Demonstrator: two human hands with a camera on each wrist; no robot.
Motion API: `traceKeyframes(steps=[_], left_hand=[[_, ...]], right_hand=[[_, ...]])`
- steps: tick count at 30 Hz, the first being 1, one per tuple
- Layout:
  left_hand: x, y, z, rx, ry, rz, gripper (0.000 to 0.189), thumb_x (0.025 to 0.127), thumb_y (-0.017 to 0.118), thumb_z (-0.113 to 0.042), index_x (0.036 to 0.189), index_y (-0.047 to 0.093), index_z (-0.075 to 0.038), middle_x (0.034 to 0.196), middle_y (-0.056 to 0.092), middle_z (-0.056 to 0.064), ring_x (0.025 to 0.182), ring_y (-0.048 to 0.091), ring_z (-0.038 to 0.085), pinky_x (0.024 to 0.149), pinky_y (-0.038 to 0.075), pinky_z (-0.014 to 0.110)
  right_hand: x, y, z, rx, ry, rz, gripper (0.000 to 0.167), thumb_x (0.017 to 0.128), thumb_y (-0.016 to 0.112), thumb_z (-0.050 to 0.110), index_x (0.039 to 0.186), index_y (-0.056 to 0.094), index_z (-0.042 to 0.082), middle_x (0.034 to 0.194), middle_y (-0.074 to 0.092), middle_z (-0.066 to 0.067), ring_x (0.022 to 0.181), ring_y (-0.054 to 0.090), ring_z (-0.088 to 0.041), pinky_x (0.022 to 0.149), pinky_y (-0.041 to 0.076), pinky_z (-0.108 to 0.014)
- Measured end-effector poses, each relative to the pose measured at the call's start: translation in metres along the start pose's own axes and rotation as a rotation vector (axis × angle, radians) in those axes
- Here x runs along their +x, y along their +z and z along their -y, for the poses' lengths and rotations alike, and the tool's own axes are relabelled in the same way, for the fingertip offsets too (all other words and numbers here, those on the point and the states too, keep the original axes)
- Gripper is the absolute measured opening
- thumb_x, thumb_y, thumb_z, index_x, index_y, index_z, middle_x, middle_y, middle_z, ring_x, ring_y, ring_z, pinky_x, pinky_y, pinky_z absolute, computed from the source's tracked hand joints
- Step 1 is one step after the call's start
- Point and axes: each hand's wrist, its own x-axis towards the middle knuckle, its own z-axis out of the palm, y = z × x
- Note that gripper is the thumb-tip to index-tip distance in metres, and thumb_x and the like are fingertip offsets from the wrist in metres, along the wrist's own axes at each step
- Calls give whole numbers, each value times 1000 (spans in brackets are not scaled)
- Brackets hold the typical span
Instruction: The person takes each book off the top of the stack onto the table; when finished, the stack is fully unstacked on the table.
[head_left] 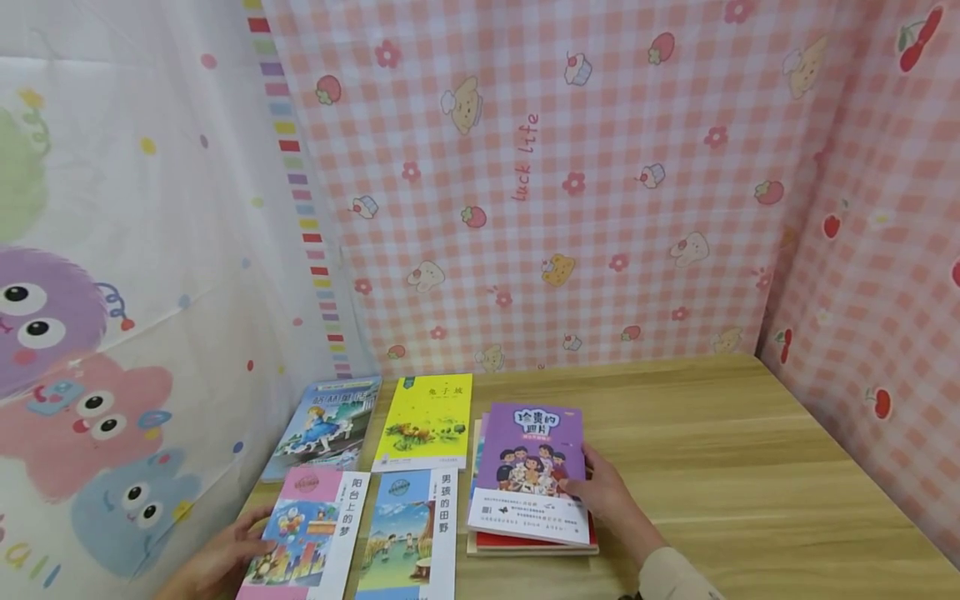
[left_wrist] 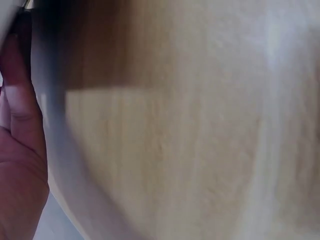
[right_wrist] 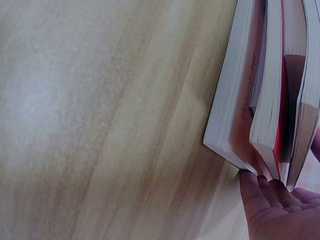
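Note:
My right hand is at the right edge of a purple picture-cover book, thumb on its cover. This book lies on top of a stack. In the right wrist view, the fingers of my right hand reach the page edges of the stacked books. On the left, my left hand holds the left edge of a pink book with a white title strip. In the left wrist view, my left hand shows only at the side, and what it holds is mostly hidden.
Right of the pink book lies a blue book. Behind these are a yellow book and a book with a girl in a blue dress. A patterned cloth hangs at the back of the wooden table.

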Motion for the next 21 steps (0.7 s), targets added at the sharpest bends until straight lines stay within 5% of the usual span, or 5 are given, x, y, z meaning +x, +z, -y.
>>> traceKeyframes(steps=[5, 10, 12, 18, 21], left_hand=[[-3, 0, 5, -31, 7, 41, 71, 102, 51, -7, 149, -3, -1, 114, 68, 6, 106, 65, 33, 96, 50, 51], [-1, 1, 7, 3, 17, 27, 61, 102, 51, -4, 148, 11, 4, 112, 68, 5, 105, 65, 31, 95, 50, 50], [2, 3, 5, 105, 30, -16, 64, 102, 52, -8, 148, 10, 9, 111, 67, 6, 102, 66, 29, 92, 52, 48], [11, 18, -6, 589, 101, -312, 70, 96, 67, -23, 144, 32, 14, 120, 59, 23, 104, 60, 30, 87, 49, 47], [12, 23, -13, 694, 117, -370, 70, 95, 69, -27, 143, 37, 13, 130, 50, 33, 114, 53, 41, 91, 46, 54]], right_hand=[[-2, 0, 1, 16, -4, 4, 78, 93, 65, 1, 155, 19, -3, 152, 30, -32, 136, 33, -52, 109, 28, -60], [-2, 0, 1, 16, -8, 4, 78, 92, 65, 1, 155, 19, -3, 152, 30, -32, 136, 32, -52, 110, 28, -60], [-1, 1, 1, 17, -10, 1, 78, 92, 65, 0, 155, 19, -3, 151, 30, -32, 136, 33, -52, 110, 28, -60], [-1, 1, -1, 8, -31, -9, 78, 92, 65, -1, 155, 20, -4, 150, 32, -33, 134, 34, -52, 110, 28, -60], [-1, 2, -1, 18, -36, -8, 78, 92, 65, -1, 155, 20, -4, 150, 32, -33, 134, 35, -52, 110, 28, -60]])
